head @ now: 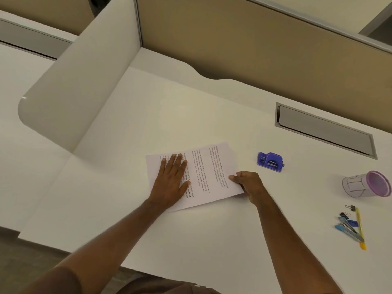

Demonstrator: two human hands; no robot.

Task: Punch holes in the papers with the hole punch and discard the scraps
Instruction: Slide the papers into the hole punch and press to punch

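A small stack of printed papers (209,170) lies slightly fanned in the middle of the white desk (191,234). My left hand (170,182) rests flat on the stack's left part, fingers spread. My right hand (249,183) pinches the stack's right edge near its lower corner, thumb on top. A blue-purple hole punch (270,161) stands on the desk to the right of the papers, apart from both hands.
A paper-wrapped cup with a purple rim (368,184) lies tipped at the right. Below it lie binder clips (347,211), a yellow pen (360,228) and blue tools. A grey cable flap (324,129) sits at the back right. Partition walls stand behind and to the left.
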